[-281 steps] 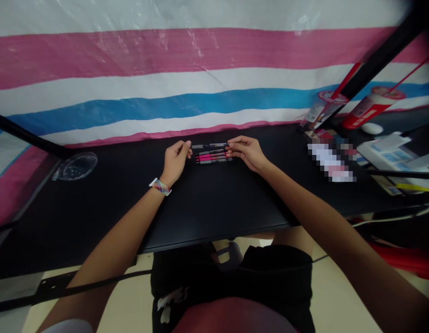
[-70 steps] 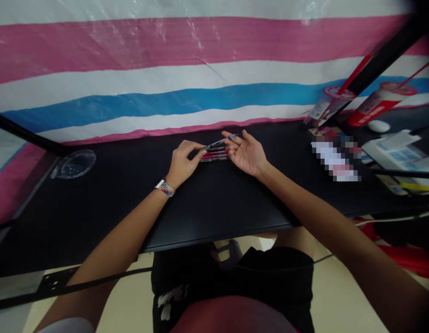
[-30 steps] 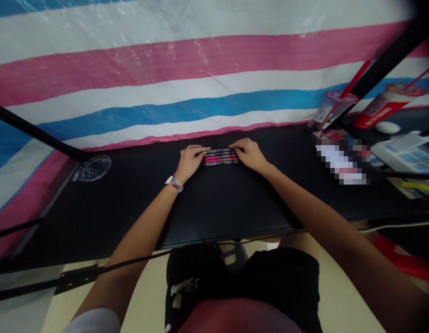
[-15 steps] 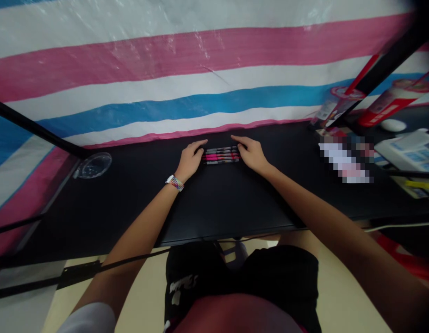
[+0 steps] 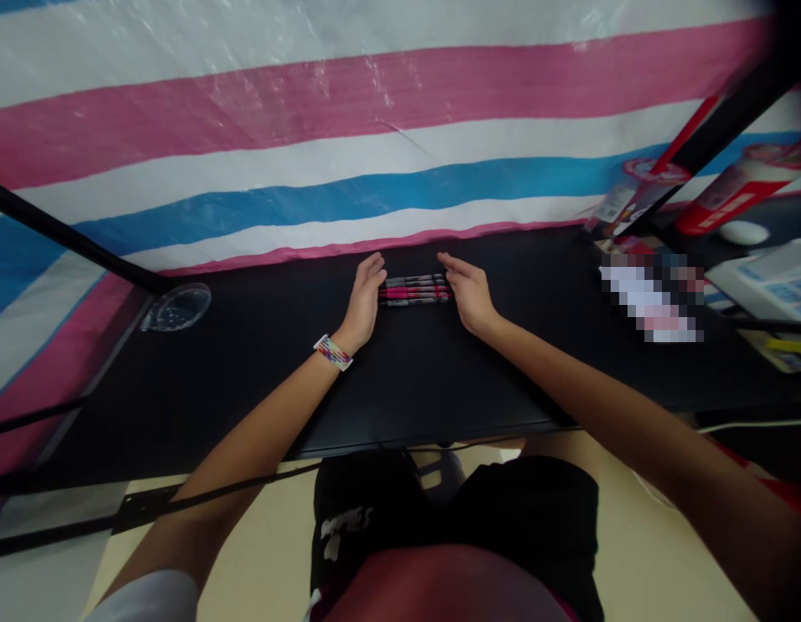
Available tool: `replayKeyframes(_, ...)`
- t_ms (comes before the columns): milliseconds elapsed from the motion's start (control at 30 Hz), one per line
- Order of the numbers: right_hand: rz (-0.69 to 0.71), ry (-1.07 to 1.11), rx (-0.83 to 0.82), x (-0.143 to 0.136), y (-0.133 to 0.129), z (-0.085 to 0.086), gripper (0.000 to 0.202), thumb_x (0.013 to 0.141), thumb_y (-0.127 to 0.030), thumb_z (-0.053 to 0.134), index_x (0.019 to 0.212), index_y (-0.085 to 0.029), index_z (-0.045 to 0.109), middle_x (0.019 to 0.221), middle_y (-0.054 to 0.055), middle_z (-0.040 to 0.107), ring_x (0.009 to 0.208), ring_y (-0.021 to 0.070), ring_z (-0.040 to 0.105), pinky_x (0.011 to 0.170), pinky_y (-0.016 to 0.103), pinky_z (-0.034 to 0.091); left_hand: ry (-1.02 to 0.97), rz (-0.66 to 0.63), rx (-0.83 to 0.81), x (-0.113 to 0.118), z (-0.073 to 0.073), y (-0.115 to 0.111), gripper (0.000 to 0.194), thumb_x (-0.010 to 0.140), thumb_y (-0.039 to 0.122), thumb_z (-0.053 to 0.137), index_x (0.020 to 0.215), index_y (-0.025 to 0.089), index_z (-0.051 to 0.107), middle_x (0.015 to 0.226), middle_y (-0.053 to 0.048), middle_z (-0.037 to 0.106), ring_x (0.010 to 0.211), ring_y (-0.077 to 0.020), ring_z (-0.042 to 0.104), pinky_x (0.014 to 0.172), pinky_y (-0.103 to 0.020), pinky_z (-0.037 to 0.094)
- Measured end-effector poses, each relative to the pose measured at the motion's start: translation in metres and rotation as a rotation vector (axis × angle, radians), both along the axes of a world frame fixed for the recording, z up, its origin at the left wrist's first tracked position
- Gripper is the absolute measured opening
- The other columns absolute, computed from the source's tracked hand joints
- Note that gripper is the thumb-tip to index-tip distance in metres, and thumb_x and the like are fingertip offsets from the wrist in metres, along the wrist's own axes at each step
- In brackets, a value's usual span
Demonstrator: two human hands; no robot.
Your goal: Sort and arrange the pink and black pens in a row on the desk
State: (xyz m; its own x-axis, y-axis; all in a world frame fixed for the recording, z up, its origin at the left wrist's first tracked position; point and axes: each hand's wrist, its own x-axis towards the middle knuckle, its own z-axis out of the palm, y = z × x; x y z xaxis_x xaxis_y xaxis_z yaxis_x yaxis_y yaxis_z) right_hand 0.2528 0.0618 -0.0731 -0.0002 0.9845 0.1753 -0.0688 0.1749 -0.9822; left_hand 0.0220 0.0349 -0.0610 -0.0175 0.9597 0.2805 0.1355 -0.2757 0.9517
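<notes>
The left hand (image 5: 362, 302) stood open on edge, fingers nearly straight and close together, palm turned inward, while the right hand (image 5: 471, 298) mirrored it, fingers extended and nothing in its grasp. A second earlier, fingertips had pinched the farthest of the pens (image 5: 416, 291); by this moment both grips had loosened and the palms had swung round to face the pens' two ends, leaving the set framed rather than held. Whether skin met the pen ends could not be made out.

The pens lay between the hands in a tight, roughly parallel row on a black tabletop (image 5: 400, 371), slim, with grey and dark barrels farthest from the wearer, bright pink in the middle and grey again nearest. Their tips looked close to level, though the fingers hid part of them.

A multicoloured wristband (image 5: 333, 352) circled the left wrist. Well to the left of that hand sat a clear plastic lid (image 5: 178, 307); beyond both hands hung a striped sheet (image 5: 374, 186). Well to the right of the right hand stood a red-and-white cup (image 5: 730, 203).
</notes>
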Motion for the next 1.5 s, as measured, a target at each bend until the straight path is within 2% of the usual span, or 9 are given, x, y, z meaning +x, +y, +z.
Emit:
replayKeyframes(267, 0.000, 0.061, -0.028, 0.000, -0.022, 0.002, 0.053, 0.093, -0.014, 0.056, 0.138, -0.019, 0.082, 0.169, 0.012, 0.063, 0.164, 0.0280, 0.053, 0.139, 0.051, 0.037, -0.050, 0.048, -0.034, 0.014, 0.012, -0.032, 0.031, 0.111, 0.035, 0.054, 0.140, 0.030, 0.062, 0.164, -0.007, 0.064, 0.163, -0.0238, 0.053, 0.137, -0.048, 0.042)
replayKeyframes(533, 0.038, 0.000, -0.014, 0.006, -0.044, 0.016, 0.050, 0.089, -0.013, 0.057, 0.127, -0.024, 0.087, 0.162, 0.008, 0.070, 0.163, 0.0305, 0.054, 0.141, 0.058, 0.033, 0.110, 0.043, 0.045, 0.014, 0.015, -0.063, 0.030, 0.118, 0.040, 0.043, 0.138, 0.031, 0.064, 0.158, -0.007, 0.068, 0.159, -0.0233, 0.058, 0.131, -0.045, 0.049)
replayKeyframes(667, 0.093, -0.178, 0.066, 0.018, -0.050, 0.032, 0.036, 0.089, -0.016, 0.065, 0.114, -0.025, 0.089, 0.151, 0.009, 0.077, 0.164, 0.0357, 0.052, 0.140, 0.064, 0.032, 0.190, 0.136, 0.076, -0.004, 0.017, -0.058, 0.016, 0.111, 0.032, 0.057, 0.124, 0.028, 0.066, 0.143, -0.008, 0.074, 0.149, -0.0250, 0.065, 0.128, -0.046, 0.050)
replayKeyframes(800, 0.186, -0.573, 0.419, 0.030, -0.066, 0.041, 0.020, 0.093, -0.022, 0.073, 0.103, -0.030, 0.088, 0.141, 0.008, 0.081, 0.151, 0.0410, 0.061, 0.129, 0.071, 0.045, 0.235, 0.199, 0.055, -0.027, 0.022, -0.041, 0.015, 0.103, 0.021, 0.061, 0.113, 0.026, 0.071, 0.130, -0.008, 0.075, 0.128, -0.0258, 0.073, 0.120, -0.049, 0.055)
replayKeyframes(1000, 0.282, -0.897, 0.802, 0.030, -0.084, 0.054, 0.018, 0.100, -0.018, 0.068, 0.107, -0.025, 0.083, 0.147, 0.015, 0.073, 0.154, 0.0434, 0.054, 0.131, 0.070, 0.042, 0.303, 0.209, 0.042, -0.038, 0.028, -0.027, 0.015, 0.102, 0.019, 0.062, 0.105, 0.025, 0.075, 0.110, -0.006, 0.076, 0.104, -0.0235, 0.073, 0.106, -0.046, 0.059)
replayKeyframes(1100, 0.299, -0.979, 0.848, 0.029, -0.085, 0.059, 0.017, 0.102, -0.020, 0.069, 0.113, -0.024, 0.082, 0.132, 0.015, 0.077, 0.137, 0.0419, 0.062, 0.117, 0.066, 0.052, 0.302, 0.193, 0.065, -0.031, 0.031, -0.028, 0.013, 0.101, 0.018, 0.062, 0.104, 0.024, 0.074, 0.112, -0.006, 0.077, 0.106, -0.0232, 0.074, 0.105, -0.044, 0.059)
replayKeyframes(1233, 0.362, -1.011, 0.916, 0.030, -0.083, 0.063, 0.012, 0.105, -0.019, 0.069, 0.101, -0.020, 0.080, 0.099, 0.012, 0.077, 0.104, 0.0346, 0.068, 0.097, 0.056, 0.057, 0.345, 0.113, 0.131, -0.019, 0.044, -0.039, 0.011, 0.104, 0.023, 0.063, 0.107, 0.025, 0.074, 0.116, -0.006, 0.080, 0.113, -0.0250, 0.074, 0.106, -0.044, 0.057)
replayKeyframes(1367, 0.301, -0.884, 0.895, 0.033, -0.073, 0.069, 0.014, 0.109, -0.021, 0.065, 0.108, -0.020, 0.079, 0.100, 0.012, 0.077, 0.097, 0.0303, 0.067, 0.089, 0.048, 0.058, 0.549, 0.046, 0.319, -0.012, 0.067, -0.048, 0.021, 0.111, 0.035, 0.062, 0.118, 0.029, 0.081, 0.121, -0.006, 0.082, 0.121, -0.0277, 0.072, 0.114, -0.050, 0.051)
replayKeyframes(1500, 0.216, -0.716, 0.771, 0.031, -0.044, 0.072, 0.016, 0.107, -0.022, 0.066, 0.113, -0.024, 0.080, 0.106, 0.010, 0.075, 0.099, 0.0277, 0.072, 0.089, 0.045, 0.060, 0.608, -0.081, 0.362, -0.011, 0.078, -0.038, 0.019, 0.109, 0.042, 0.070, 0.112, 0.032, 0.086, 0.110, -0.003, 0.087, 0.107, -0.0264, 0.076, 0.106, -0.048, 0.055)
